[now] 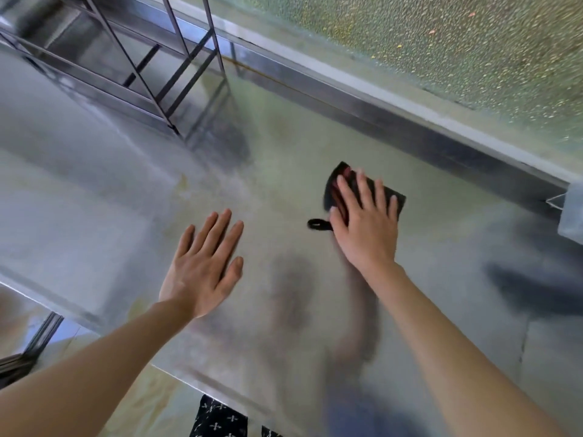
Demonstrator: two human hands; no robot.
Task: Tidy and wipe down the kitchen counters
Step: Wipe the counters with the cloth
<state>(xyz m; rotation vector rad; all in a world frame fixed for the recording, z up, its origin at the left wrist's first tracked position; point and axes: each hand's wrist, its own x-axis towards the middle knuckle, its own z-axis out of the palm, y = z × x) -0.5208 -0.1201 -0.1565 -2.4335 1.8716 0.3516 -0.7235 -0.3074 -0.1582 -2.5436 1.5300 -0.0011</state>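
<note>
Head view: your right hand point(362, 228), fingers spread, presses the cloth point(392, 197), left hand point(202, 266) spread idle; counter point(284, 146) beyond them looks streaked, wiping unfinished.

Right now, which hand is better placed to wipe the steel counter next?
The right hand: its straight fingers press the dark cloth onto the steel counter. The left hand is open and holds nothing.

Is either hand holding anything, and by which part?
Nothing is gripped. The right hand presses flat on top of the dark cloth on the counter; the left hand is open, empty.
</note>
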